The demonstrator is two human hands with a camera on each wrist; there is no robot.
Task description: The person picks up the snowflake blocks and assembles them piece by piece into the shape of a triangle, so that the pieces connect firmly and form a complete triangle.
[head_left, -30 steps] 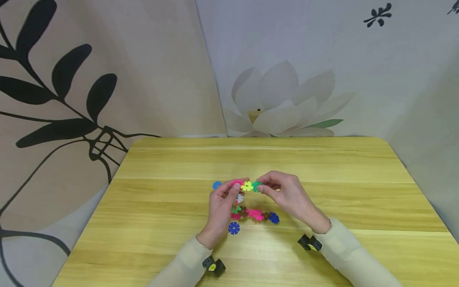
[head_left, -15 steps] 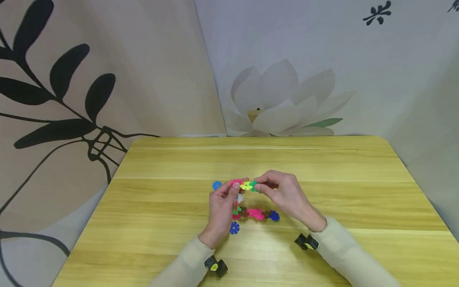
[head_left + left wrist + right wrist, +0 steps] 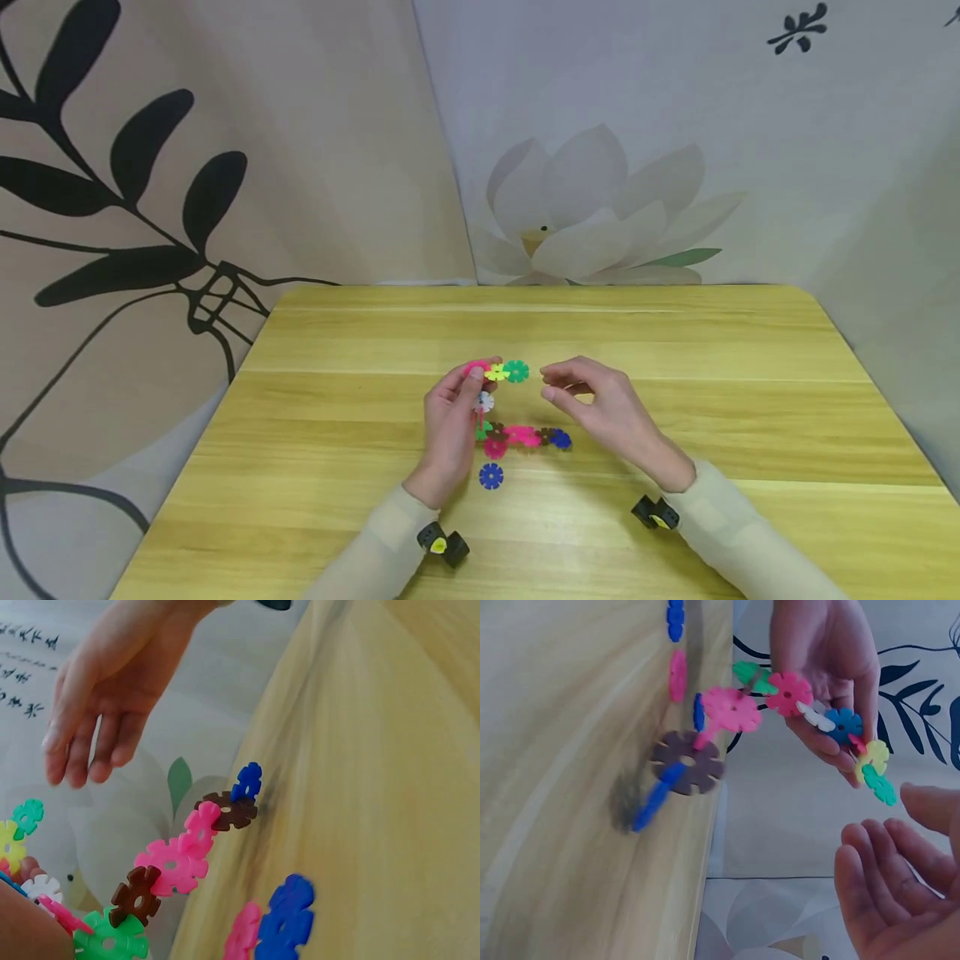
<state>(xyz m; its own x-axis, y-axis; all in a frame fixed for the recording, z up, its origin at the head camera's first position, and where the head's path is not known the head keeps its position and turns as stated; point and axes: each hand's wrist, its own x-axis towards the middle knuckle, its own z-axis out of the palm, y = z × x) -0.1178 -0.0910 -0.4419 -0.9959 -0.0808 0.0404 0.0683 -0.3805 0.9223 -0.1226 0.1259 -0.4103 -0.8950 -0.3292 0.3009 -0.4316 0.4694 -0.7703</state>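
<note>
My left hand (image 3: 450, 421) pinches a chain of flower-shaped interlocking plastic discs by a pink disc (image 3: 476, 367), thumb on top. Out to the right from there run a yellow disc (image 3: 497, 372) and a green disc (image 3: 516, 372) at the tip. Below the thumb the chain goes on through a white disc (image 3: 484, 402), a light green one (image 3: 111, 941), then brown and pink ones to a dark blue end disc (image 3: 561, 438). Slightly right of the green tip, my right hand (image 3: 600, 396) is held in the air with relaxed fingers and holds nothing.
Loose on the wooden table (image 3: 675, 333) are a dark blue disc (image 3: 491, 476) and a pink disc (image 3: 495, 447), near the left hand. Another blue disc (image 3: 698, 712) shows in the right wrist view. A printed wall covering (image 3: 337, 167) stands behind the table.
My right hand has let go of the green disc, which stays joined to the yellow one. My left hand has moved left and away with the chain, leaving a gap between the hands.
</note>
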